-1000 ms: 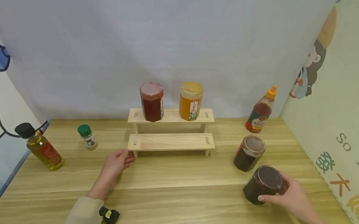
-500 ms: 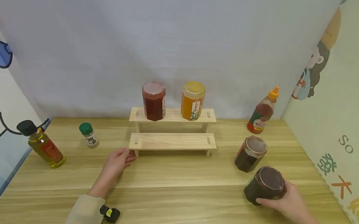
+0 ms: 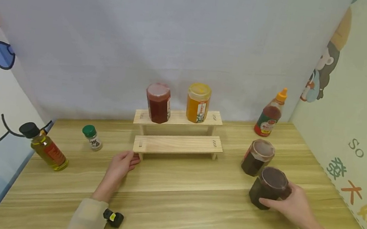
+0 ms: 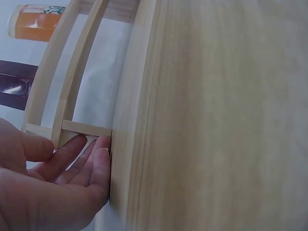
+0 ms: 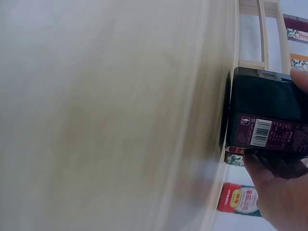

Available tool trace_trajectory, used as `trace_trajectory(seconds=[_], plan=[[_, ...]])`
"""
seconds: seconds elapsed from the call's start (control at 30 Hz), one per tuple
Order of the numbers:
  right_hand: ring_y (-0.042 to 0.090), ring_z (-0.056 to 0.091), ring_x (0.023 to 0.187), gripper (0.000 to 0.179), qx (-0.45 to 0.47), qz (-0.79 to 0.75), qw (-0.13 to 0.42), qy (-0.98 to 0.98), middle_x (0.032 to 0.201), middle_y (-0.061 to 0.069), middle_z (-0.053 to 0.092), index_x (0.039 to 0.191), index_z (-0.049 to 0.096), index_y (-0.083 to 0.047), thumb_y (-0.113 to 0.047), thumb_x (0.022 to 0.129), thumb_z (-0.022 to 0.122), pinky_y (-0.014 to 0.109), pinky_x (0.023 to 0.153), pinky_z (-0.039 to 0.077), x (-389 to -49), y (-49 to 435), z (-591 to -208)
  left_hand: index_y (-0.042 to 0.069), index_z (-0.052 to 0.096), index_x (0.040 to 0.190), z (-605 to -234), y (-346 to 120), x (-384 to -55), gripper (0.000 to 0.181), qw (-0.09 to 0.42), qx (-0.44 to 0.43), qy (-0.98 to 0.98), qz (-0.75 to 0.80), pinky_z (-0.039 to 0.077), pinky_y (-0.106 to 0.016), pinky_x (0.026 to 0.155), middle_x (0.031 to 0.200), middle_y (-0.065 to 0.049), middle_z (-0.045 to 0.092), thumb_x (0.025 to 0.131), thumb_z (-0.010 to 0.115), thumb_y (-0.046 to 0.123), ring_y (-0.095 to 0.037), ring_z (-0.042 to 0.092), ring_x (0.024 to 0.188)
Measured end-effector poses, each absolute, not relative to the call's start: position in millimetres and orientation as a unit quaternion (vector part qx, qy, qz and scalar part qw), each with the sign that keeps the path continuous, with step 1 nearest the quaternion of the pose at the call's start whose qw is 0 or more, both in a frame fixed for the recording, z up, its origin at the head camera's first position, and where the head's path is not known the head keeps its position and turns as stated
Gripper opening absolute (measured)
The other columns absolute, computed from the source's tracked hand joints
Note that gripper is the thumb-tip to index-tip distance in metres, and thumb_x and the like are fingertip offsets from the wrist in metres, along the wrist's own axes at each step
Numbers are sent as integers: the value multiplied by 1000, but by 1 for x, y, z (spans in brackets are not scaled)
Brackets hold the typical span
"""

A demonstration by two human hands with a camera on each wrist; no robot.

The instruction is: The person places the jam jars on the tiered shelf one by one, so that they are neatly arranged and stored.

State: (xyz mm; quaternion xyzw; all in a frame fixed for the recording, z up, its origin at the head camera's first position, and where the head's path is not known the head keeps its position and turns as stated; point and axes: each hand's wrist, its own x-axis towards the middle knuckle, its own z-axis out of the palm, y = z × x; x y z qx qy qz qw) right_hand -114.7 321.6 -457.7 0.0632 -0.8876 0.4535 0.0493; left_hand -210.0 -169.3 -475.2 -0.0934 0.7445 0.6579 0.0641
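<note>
My right hand (image 3: 293, 207) grips a dark jar (image 3: 264, 193) round its side, thumb at the front and fingers behind. In the right wrist view the jar (image 5: 269, 101) shows a purple label with a barcode, its base close over the table. A second dark jar (image 3: 254, 162) stands just behind it, partly covered by it. My left hand (image 3: 119, 167) touches the left leg of a two-step wooden rack (image 3: 178, 145) with its fingertips; in the left wrist view the fingers (image 4: 98, 168) lie against the leg. On the upper step stand a red jar (image 3: 158, 106) and an orange-yellow jar (image 3: 198, 106).
An oil bottle (image 3: 50, 152) with a black cap and a small green-capped shaker (image 3: 93, 139) stand at the left. A red sauce bottle (image 3: 268, 118) with an orange tip stands at the back right. Printed walls (image 3: 356, 123) bound the table (image 3: 175, 212).
The jar in my right hand has shifted slightly leftward and away from me, and now overlaps the jar behind. My left hand stays at the rack's leg. The head view has turned slightly.
</note>
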Motion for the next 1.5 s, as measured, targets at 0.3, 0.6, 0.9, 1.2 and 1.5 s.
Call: trace_trajectory(seconds=[0.3,0.6,0.9,1.2,1.5], plan=[[13,64,98,65,54,467,58,-880,112,17,65,121,58,4,-19,69,88,20,80,51,-119,304,-450,-12,44,133,-474,-168,-210,43,63,-92,745,657,42,-42,98,128,-28,51,106,33,20,-35,51,119],[26,61,107,67,69,467,66,-879,118,14,63,125,55,1,-23,71,87,17,85,47,-132,288,-441,-11,44,134,-475,-168,-210,44,55,-91,747,656,42,-42,98,128,-27,52,106,32,20,-34,52,118],[9,61,102,66,125,498,93,-853,117,14,62,123,57,2,-13,67,89,21,86,48,-149,264,-437,-13,45,132,-476,-168,-210,43,49,-94,744,660,43,-43,97,126,-29,53,106,34,19,-36,53,117],[17,63,98,65,110,524,95,-840,111,9,65,121,60,-3,-16,65,90,27,80,53,-168,230,-429,-11,44,134,-477,-170,-210,44,60,-96,744,658,43,-41,97,127,-27,53,106,34,21,-34,53,117],[26,63,102,59,147,551,80,-818,111,15,65,120,60,4,-2,67,86,32,86,51,-175,175,-395,-11,45,133,-477,-170,-211,44,58,-97,745,657,44,-41,96,126,-28,54,106,34,21,-34,54,117]])
